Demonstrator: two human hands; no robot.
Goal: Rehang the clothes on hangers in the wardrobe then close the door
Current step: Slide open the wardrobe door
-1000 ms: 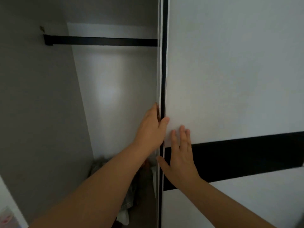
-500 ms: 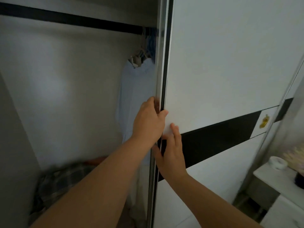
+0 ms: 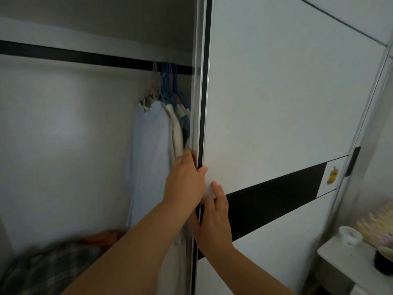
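- Head view: your left hand (image 3: pixel 185 182) curls round the leading edge of the sliding door (image 3: pixel 276 103), thumb on its white face, fingers behind the edge.
- Your right hand (image 3: pixel 214 218), just below and touching the left, lies flat with fingers spread on the door's face where the black band (image 3: pixel 274 194) begins.
- The door panel looks stiff and fairly heavy, its face smooth; flat palms may slip, so the edge is likely the surer hold.
- Just beyond your left hand, hung clothes (image 3: pixel 153 156) dangle from hangers (image 3: pixel 168 86) on the rail (image 3: pixel 74 57); soft, light, liable to snag.
- Below your left forearm, a plaid heap (image 3: pixel 46 267) lies on the wardrobe floor, not yet hung.
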